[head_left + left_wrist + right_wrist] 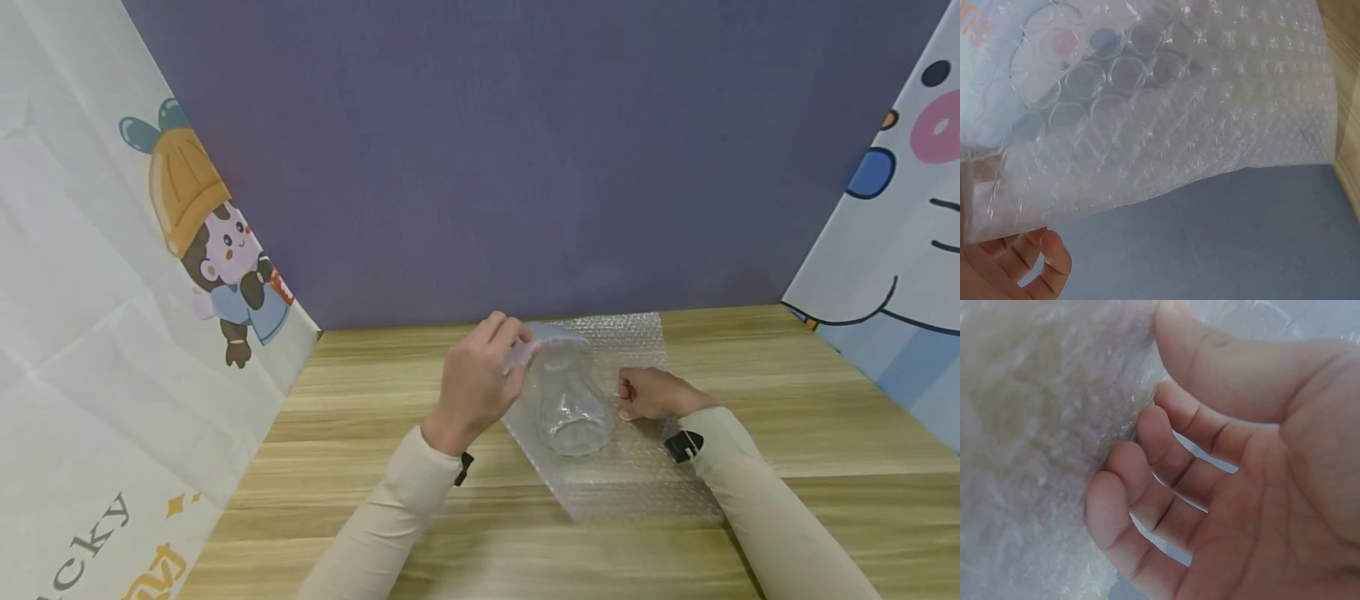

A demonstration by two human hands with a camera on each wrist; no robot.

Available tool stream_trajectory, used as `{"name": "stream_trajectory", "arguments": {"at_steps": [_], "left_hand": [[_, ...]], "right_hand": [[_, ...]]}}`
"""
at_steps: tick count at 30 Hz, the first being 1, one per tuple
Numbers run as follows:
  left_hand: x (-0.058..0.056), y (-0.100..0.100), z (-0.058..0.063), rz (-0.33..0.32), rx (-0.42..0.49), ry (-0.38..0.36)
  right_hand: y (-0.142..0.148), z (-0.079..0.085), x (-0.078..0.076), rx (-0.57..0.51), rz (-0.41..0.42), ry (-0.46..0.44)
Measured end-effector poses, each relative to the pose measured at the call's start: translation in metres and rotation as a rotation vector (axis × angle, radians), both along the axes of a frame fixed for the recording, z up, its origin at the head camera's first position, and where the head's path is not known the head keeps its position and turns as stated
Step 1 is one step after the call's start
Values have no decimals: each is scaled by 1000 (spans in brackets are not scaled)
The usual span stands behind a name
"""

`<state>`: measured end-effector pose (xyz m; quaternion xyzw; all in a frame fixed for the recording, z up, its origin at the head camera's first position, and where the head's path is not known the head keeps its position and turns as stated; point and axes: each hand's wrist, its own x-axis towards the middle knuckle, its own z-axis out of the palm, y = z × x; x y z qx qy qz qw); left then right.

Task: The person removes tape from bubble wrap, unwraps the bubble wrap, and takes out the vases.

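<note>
A clear glass jar (573,417) lies on its side on a sheet of bubble wrap (660,492), its broad base toward me and its narrower neck pointing away. My left hand (480,379) pinches the sheet's left edge and holds it raised beside the jar's neck. In the left wrist view the lifted bubble wrap (1166,119) spans most of the picture, with my left fingers (1054,265) at its lower corner. To the right of the jar, my right hand (656,394) has its fingers curved and its fingertips against the bubble wrap (1029,450), thumb apart from the fingers.
The wood-grain tabletop (375,392) runs under the sheet. A dark blue-grey panel (525,167) stands along the back. White printed sheets with cartoon figures form the left side (90,292) and the right side (885,267). Both wrists carry black straps.
</note>
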<state>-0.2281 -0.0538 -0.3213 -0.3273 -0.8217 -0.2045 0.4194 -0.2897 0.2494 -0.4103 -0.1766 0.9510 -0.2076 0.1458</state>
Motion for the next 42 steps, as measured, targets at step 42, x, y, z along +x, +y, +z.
{"name": "stream_trajectory", "arguments": {"at_steps": [42], "left_hand": [[1, -31, 20, -25, -6, -285]], "right_hand": [[2, -3, -4, 0, -7, -5]]}}
